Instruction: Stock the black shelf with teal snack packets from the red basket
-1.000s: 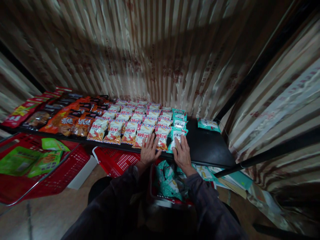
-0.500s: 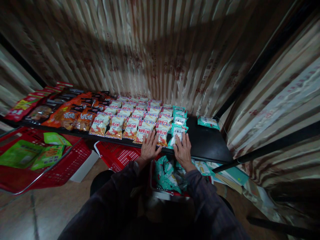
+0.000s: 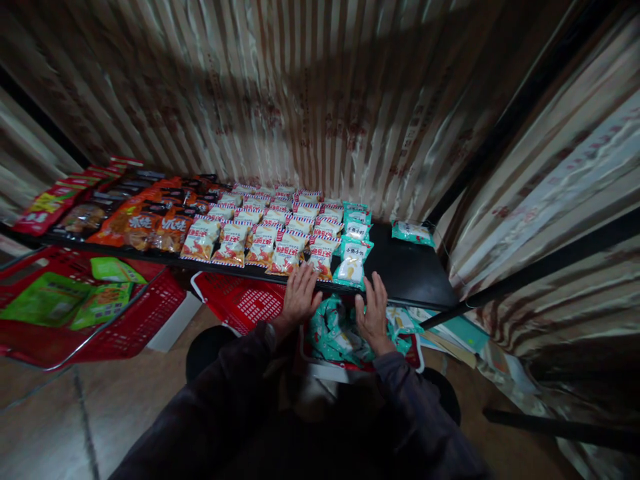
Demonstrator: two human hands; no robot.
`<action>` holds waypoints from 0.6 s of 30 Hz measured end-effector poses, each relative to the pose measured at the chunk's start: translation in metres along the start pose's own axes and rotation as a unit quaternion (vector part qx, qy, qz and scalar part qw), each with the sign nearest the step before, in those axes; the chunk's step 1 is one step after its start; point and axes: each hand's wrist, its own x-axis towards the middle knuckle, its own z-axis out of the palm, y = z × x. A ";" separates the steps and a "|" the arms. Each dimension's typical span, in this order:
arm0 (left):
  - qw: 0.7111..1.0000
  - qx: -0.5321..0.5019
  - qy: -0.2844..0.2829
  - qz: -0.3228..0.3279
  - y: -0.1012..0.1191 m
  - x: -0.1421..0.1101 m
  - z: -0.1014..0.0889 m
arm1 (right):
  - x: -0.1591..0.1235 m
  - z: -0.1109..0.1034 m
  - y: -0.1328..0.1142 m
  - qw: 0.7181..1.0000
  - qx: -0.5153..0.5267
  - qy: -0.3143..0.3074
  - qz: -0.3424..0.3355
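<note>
My left hand (image 3: 300,295) is open at the shelf's front edge, its fingertips by the lower edges of the front white-and-orange snack bags (image 3: 286,252). Open and holding nothing, my right hand (image 3: 373,313) hovers just in front of the shelf (image 3: 410,273), above a red basket (image 3: 419,357) of teal snack bags (image 3: 333,333). Up and left of its fingers, the front teal-and-white snack bag (image 3: 354,262) lies in a column with others behind it. A single teal bag (image 3: 412,232) rests farther right at the back of the shelf.
Orange snack bags (image 3: 137,227) and red packets (image 3: 55,203) fill the shelf's left part. Below stand a red basket (image 3: 125,333) holding green packets (image 3: 47,300) and another red basket (image 3: 240,303). A black bar (image 3: 480,300) slants across on the right, before a striped curtain (image 3: 320,100).
My right hand has come off the front teal bag and drawn back toward me, slightly right. My left hand stays near the front white-and-orange bags. The whole view has shifted slightly.
</note>
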 end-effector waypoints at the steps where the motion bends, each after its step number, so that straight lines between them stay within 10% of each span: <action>1: 1.000 -0.014 -0.004 0.021 0.007 -0.010 0.002 | -0.010 0.000 -0.001 1.000 0.005 -0.005 0.002; 6: 0.986 -0.093 -0.086 0.109 0.037 -0.072 0.024 | -0.064 0.011 0.000 0.998 0.011 -0.050 0.024; 12: 0.979 -0.049 -0.193 0.047 0.049 -0.107 0.041 | -0.101 0.025 -0.003 0.923 -0.062 -0.364 0.105; 18: 0.971 -0.026 -0.231 0.057 0.044 -0.099 0.038 | -0.112 0.022 -0.005 0.922 -0.056 -0.364 0.119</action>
